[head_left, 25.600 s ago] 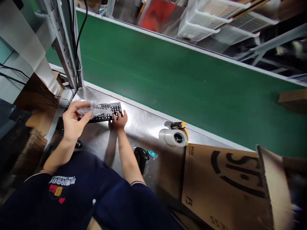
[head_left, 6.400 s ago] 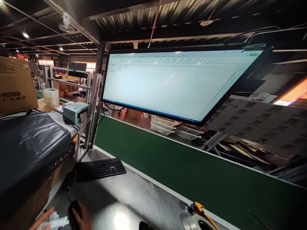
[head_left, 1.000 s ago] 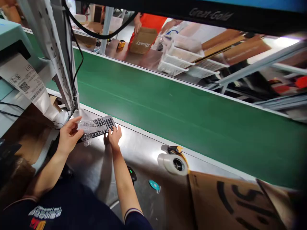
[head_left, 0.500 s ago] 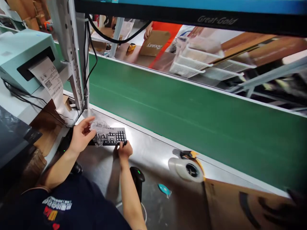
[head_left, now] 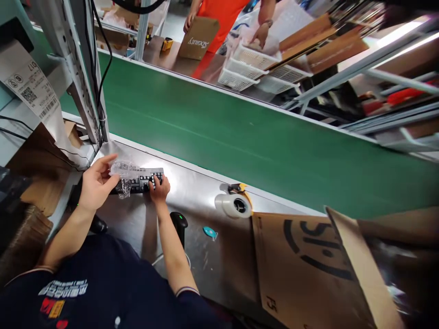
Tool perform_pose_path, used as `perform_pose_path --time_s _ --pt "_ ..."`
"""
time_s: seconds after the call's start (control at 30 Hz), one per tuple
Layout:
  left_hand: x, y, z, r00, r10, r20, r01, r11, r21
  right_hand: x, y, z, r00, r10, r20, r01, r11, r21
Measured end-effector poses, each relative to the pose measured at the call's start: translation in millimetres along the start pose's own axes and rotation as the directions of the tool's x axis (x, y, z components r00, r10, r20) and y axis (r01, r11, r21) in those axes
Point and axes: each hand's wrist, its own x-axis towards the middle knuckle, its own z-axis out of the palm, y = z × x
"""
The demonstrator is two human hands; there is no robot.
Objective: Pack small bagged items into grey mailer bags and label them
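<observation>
Left hand: I have the left hand (head_left: 96, 185) pinching a clear plastic packet (head_left: 123, 169) between thumb and forefinger.
Packet: it sticks out from those fingertips toward the right hand, over part of the keyboard; I see a printed barcode label on it, but cannot make out the contents.
Right hand: I see the right hand (head_left: 160, 188) with loosely bent fingers on the keys, gripping nothing.
Keyboard: the black keyboard (head_left: 137, 184) lies under the right fingertips, its far end hidden behind the packet and left hand.
Mouse: a dark mouse (head_left: 99, 225) sits closer to the body than the left fingers, beside the forearm.
Scanner: a black scanner (head_left: 179, 223) stands bodyward of the right fingers, by the forearm.
Turquoise piece: I find a small turquoise piece (head_left: 209, 232) farther right of those fingers, past the scanner.
Tape: a clear tape roll (head_left: 230, 205) lies well right of the right fingers.
Carton: a large open carton (head_left: 291, 269) stands beyond the tape.
Belt: the green belt (head_left: 240, 132) runs past the fingertips on the far side.
</observation>
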Motion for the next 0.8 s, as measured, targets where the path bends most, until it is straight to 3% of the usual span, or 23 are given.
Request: perform_pose_path --time_s 0.37,0.57,0.7,0.8 --pt "4 0 8.2 1.000 -0.018 0.023 0.018 1.000 0.012 8 10 8 0.989 0.145 0.011 -0.145 0.989 -0.002" --pt "2 1 7.7 1.000 -0.023 0.017 0.023 1.000 0.022 12 25 3 0.969 0.246 0.010 -0.245 0.963 0.111" --pt "0 3 10.0 1.000 -0.016 0.015 0.016 1.000 0.007 5 28 -3 0.977 0.196 0.086 -0.211 0.949 0.235" --pt "-1 2 11.6 1.000 -0.001 0.004 0.001 1.000 0.014 -1 24 -7 0.975 0.210 0.078 -0.223 0.942 0.252"
